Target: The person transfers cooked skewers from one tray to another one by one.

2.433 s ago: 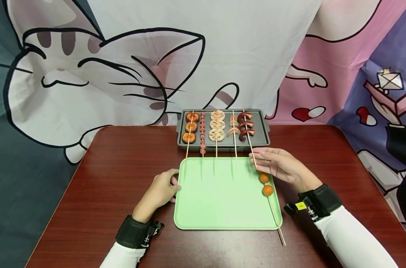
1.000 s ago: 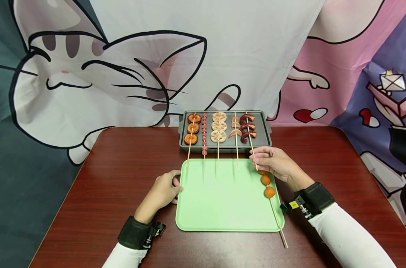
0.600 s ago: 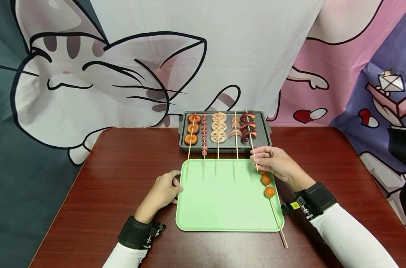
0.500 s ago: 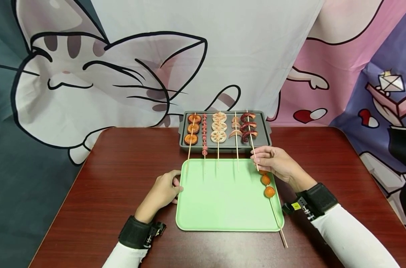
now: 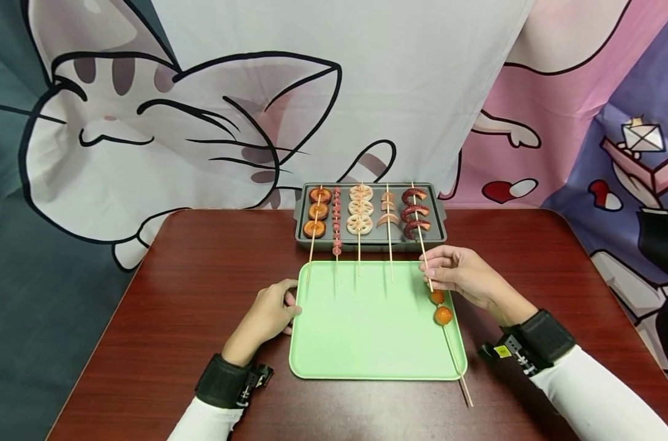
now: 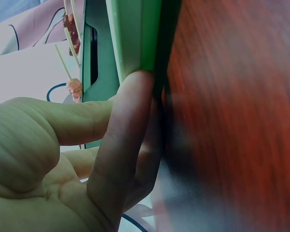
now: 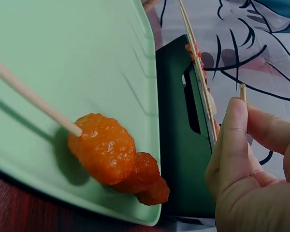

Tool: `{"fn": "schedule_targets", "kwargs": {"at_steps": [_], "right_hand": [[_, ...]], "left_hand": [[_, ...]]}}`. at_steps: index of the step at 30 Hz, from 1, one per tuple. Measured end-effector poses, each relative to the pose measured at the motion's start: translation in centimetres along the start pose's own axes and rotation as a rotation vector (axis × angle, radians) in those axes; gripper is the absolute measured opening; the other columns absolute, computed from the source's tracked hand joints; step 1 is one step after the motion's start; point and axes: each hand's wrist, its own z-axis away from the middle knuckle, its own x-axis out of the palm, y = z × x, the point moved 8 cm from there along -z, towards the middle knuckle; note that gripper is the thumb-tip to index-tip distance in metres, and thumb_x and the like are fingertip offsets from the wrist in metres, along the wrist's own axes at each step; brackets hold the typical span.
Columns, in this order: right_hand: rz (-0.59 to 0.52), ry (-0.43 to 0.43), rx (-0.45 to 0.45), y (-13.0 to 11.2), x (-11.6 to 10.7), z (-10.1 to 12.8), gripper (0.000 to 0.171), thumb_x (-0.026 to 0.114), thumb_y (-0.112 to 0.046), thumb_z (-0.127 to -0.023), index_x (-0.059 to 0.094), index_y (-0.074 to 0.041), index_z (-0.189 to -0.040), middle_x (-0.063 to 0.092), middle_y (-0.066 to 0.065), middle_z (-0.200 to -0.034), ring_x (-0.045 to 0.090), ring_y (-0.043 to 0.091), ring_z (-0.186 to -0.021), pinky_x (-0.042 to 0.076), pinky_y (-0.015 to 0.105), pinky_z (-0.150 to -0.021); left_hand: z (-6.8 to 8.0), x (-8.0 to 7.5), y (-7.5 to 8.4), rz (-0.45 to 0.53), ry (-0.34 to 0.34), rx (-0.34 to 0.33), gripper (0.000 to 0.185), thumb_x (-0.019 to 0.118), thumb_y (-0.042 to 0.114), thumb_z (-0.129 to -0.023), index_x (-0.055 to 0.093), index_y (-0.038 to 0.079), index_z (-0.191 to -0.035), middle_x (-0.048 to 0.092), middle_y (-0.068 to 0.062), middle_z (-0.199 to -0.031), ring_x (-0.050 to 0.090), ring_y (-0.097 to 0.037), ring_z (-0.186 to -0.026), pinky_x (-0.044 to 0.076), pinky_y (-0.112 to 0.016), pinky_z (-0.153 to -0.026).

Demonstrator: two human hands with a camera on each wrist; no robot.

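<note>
My right hand (image 5: pixel 468 278) pinches the bare end of a bamboo skewer strung with dark red octopus tentacle pieces (image 5: pixel 415 213), which overlap the right end of the dark grill pan (image 5: pixel 437 211). In the right wrist view, the stick's tip (image 7: pixel 242 92) pokes up between thumb and finger. Beneath that hand a skewer of orange balls (image 5: pixel 442 316) lies along the right side of the light green tray (image 5: pixel 367 331), its stick jutting past the front edge. My left hand (image 5: pixel 267 312) grips the tray's left rim; up close, a finger presses the green edge (image 6: pixel 130 43).
Other skewers lie on the pan, handles reaching over the tray: brown mushroom caps (image 5: pixel 317 212), small pink pieces (image 5: pixel 336 220), lotus root slices (image 5: pixel 359 208) and pale curved pieces (image 5: pixel 387 211). A cartoon cloth (image 5: pixel 422 92) hangs behind the red-brown table (image 5: pixel 201 263).
My right fingers have closed on the octopus skewer's stick and drawn it to the right and slightly towards me, away from the pale skewer. My left hand stays at the tray's rim.
</note>
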Motion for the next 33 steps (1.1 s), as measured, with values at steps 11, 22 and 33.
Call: {"fn": "schedule_targets", "kwargs": {"at_steps": [11,22,33], "right_hand": [[0.117,-0.043,-0.003,0.6,0.5,1.6,0.033,0.063,0.005,-0.099,0.050,0.015,-0.127,0.071,0.007,-0.103,0.073,0.013,-0.089,0.065,0.026,-0.078],[0.205,-0.062,-0.008,1.1,1.0,3.3,0.041,0.069,-0.002,-0.096,0.049,0.018,-0.126,0.068,0.012,-0.101,0.069,0.011,-0.088,0.066,0.028,-0.077],[0.242,-0.088,-0.014,1.4,1.5,4.2,0.031,0.067,0.002,-0.096,0.050,0.016,-0.119,0.067,0.020,-0.101,0.071,0.016,-0.085,0.067,0.034,-0.076]], "left_hand": [[0.0,0.0,-0.1,-0.005,-0.006,-0.001,0.052,0.069,-0.007,-0.093,0.055,-0.002,-0.143,0.056,-0.012,-0.089,0.063,-0.019,-0.056,0.061,-0.030,-0.049],[0.0,0.0,-0.1,-0.004,-0.003,0.000,0.051,0.069,-0.007,-0.093,0.056,-0.002,-0.142,0.056,-0.012,-0.089,0.063,-0.019,-0.057,0.061,-0.030,-0.049],[0.0,0.0,-0.2,-0.004,-0.013,-0.005,0.052,0.068,-0.006,-0.094,0.054,-0.001,-0.144,0.056,-0.012,-0.089,0.062,-0.020,-0.058,0.061,-0.031,-0.050]]}}
